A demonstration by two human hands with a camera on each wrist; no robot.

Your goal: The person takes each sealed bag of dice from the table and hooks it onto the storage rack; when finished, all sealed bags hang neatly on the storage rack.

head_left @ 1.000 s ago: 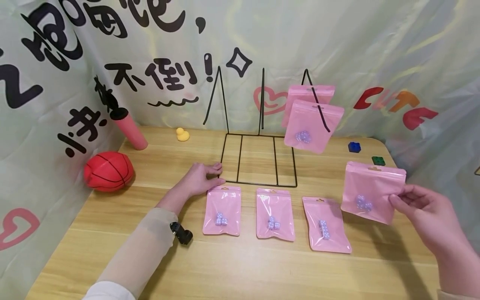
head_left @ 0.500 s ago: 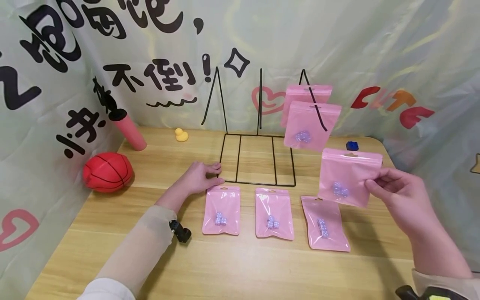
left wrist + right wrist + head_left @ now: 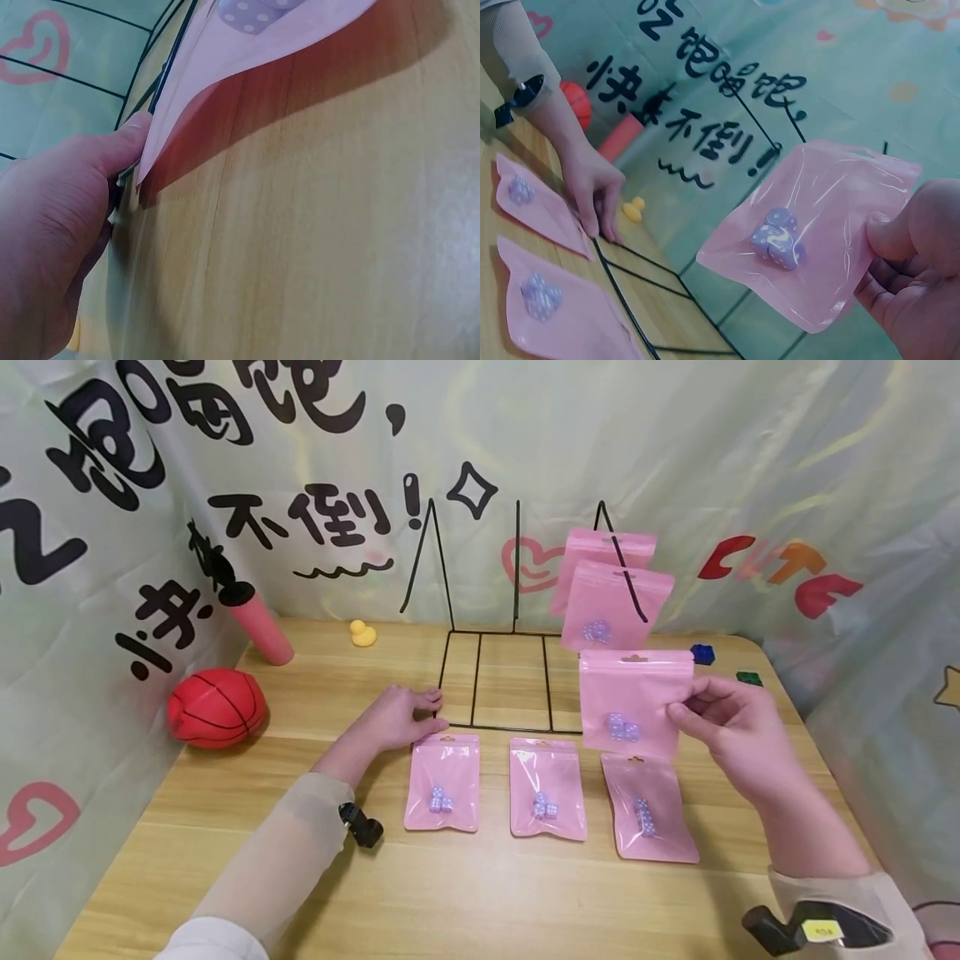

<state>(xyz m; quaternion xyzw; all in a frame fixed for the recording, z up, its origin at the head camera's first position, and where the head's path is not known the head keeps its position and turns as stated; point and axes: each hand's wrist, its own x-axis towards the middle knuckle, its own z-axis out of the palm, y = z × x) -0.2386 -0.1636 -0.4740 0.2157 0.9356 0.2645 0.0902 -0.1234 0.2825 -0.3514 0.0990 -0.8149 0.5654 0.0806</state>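
My right hand [image 3: 738, 735] pinches the right edge of a pink zip bag [image 3: 633, 693] with purple dotted dice inside. The bag is held upright in front of the black wire display rack [image 3: 512, 727], below the bags on its right hook. At the rack's front left corner, my left hand [image 3: 393, 718] pinches the wire frame between thumb and fingers; in the left wrist view the thumb covers part of the grip. Two pink bags hang one behind the other on the right hook, the front bag [image 3: 611, 602] partly hiding the rear bag [image 3: 611, 542]. The left and middle hooks are bare.
Three pink dice bags lie in a row before the rack: a left bag [image 3: 442, 772], a middle bag [image 3: 547, 777] and a right bag [image 3: 652, 810]. Around stand a red ball [image 3: 217, 706], pink pump [image 3: 258, 627], yellow duck [image 3: 363, 633], blue block [image 3: 702, 654] and green block [image 3: 748, 678].
My right hand has carried its pink bag leftward and slightly up, from beyond the right table bag to the rack's front right corner. My left hand stays at the rack corner.
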